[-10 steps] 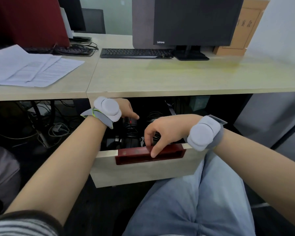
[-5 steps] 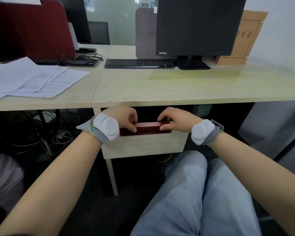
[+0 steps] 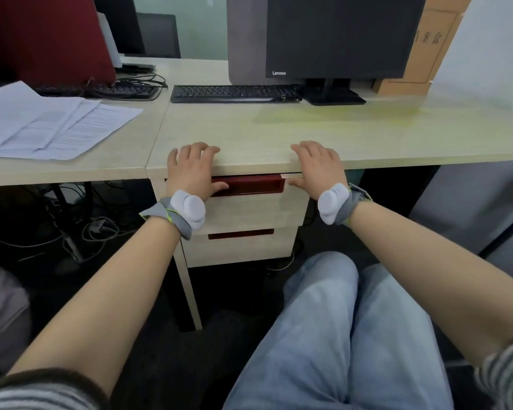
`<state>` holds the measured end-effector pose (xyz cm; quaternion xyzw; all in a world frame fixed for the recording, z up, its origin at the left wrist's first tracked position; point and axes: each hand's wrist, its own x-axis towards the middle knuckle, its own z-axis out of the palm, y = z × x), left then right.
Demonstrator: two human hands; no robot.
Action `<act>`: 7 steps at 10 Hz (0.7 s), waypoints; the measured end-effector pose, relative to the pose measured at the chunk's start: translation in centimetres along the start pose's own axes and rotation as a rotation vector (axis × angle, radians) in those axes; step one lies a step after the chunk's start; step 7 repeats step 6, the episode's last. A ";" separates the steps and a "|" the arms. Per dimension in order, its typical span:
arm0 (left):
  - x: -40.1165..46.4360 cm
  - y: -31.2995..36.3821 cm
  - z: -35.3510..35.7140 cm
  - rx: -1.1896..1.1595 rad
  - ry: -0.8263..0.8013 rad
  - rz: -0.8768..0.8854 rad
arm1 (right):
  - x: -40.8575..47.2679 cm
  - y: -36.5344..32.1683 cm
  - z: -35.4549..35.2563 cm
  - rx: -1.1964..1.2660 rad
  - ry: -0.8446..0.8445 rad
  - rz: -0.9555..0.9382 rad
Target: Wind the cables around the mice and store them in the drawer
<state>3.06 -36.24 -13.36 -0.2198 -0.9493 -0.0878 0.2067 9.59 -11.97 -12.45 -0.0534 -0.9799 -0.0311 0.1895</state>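
While both hands lie on the desk's front edge, the scene from left to right reads so:

Partition (image 3: 42, 34): red, at the far left, behind the papers.
Papers (image 3: 51, 122): white printed sheets fanned on the left desk.
Left keyboard (image 3: 101, 90): black, behind the papers, with dark cables tangled beside it.
Floor cables (image 3: 98, 229): loose wires under the left desk.
Left hand (image 3: 190, 170): fingers fairly straight and slightly spread on the desk (image 3: 279, 134) edge, thumb reaching onto the red handle; it holds nothing. A grey band with a white pod sits on the wrist.
Drawer (image 3: 249, 205): top one of the unit below the desk edge, pushed in, its front level with the lower drawer (image 3: 237, 247); its red handle (image 3: 249, 184) lies between the hands.
Mice: not visible; whether they lie inside the drawer I cannot tell.
Keyboard (image 3: 234, 93): black, at the back of the desk.
Monitor (image 3: 338, 37): dark screen marked Lenovo, right of the keyboard.
Right hand (image 3: 317, 165): fingers loosely spread on the desk edge, thumb beside the handle's right end; it holds nothing. Same wrist band.
Box (image 3: 421, 45): brown cardboard, behind the monitor at the right.
Legs (image 3: 338, 335): in blue jeans, below the drawer unit.
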 end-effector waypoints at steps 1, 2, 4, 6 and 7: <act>1.1 0.0 0.7 -0.041 0.014 -0.051 | 1.3 0.3 1.0 -0.031 0.005 0.034; 1.3 0.1 1.0 -0.070 0.045 -0.088 | 1.4 0.5 1.8 -0.036 0.065 0.037; 2.3 1.3 -0.3 0.076 -0.093 -0.115 | 1.4 0.5 1.2 -0.061 0.027 0.030; 9.1 4.8 -5.5 0.193 -0.680 -0.064 | 4.0 2.2 -2.6 0.226 -0.350 0.024; 9.1 4.8 -5.5 0.193 -0.680 -0.064 | 4.0 2.2 -2.6 0.226 -0.350 0.024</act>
